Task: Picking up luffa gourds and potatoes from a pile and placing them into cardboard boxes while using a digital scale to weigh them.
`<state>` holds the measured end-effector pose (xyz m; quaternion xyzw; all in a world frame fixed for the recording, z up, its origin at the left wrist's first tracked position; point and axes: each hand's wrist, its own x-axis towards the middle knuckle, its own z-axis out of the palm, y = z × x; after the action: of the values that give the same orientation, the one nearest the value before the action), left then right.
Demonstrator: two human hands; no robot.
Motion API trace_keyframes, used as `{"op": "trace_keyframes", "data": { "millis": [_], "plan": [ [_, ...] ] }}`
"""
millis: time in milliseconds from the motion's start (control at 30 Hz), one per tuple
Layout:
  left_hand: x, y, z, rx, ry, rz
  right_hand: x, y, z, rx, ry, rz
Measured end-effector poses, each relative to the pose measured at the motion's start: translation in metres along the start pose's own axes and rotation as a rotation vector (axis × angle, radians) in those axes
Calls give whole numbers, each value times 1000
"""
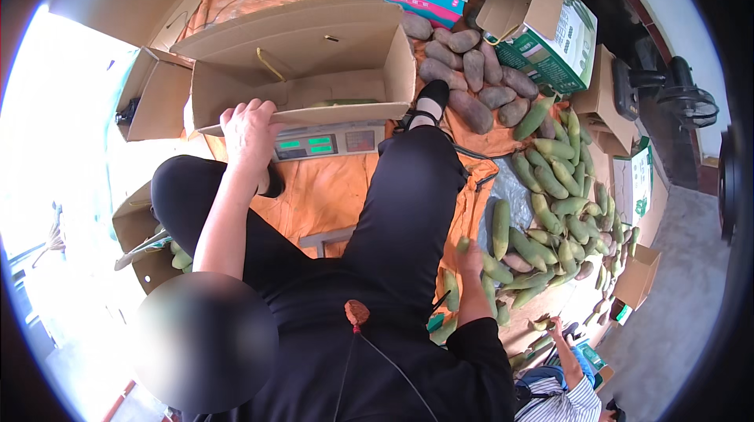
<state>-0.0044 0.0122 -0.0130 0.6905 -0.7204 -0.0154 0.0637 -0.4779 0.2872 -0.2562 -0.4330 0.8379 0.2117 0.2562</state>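
Observation:
An open cardboard box [357, 45] rests on a digital scale [361, 141] with a lit green display. Inside it, part of a long green vegetable shows near the front wall. My left hand [250, 135] has its fingers curled over the box's front edge, near the left corner. Low at my right side, my right hand [470, 261] is closed round a green radish [463, 244], of which only one end shows. A large heap of green radishes [550, 174] lies just right of that hand. Purplish-brown, elongated roots [471, 111] lie beyond the heap, beside my foot.
Orange sheeting [314, 202] covers the floor beneath the scale. Printed cartons [542, 45] stand at the back right, near a black fan [683, 96]. Another open box [145, 265] with green vegetables sits by my left knee. A person in a striped shirt [569, 398] works at the lower right.

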Motion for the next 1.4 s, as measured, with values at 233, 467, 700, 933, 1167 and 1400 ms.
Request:
{"op": "trace_keyframes", "data": {
  "millis": [233,467,700,933,1167,1400],
  "plan": [
    [-2,5,0,1,38,43,22,-14,-102,1204,245,-207],
    [-13,-3,2,-40,32,47,-71,-126,-309,1498,389,-701],
    [-19,-5,9,-41,54,77,-137,-235,-418,1274,174,-1384],
    [-25,-7,9,-46,43,88,-118,-363,-388,466,159,-1436],
    [-24,-7,8,-45,39,91,-63,-448,-316,-258,146,-1299],
    [-17,-7,5,-73,63,118,-51,-461,-307,-190,338,-1035]
  ]
}}
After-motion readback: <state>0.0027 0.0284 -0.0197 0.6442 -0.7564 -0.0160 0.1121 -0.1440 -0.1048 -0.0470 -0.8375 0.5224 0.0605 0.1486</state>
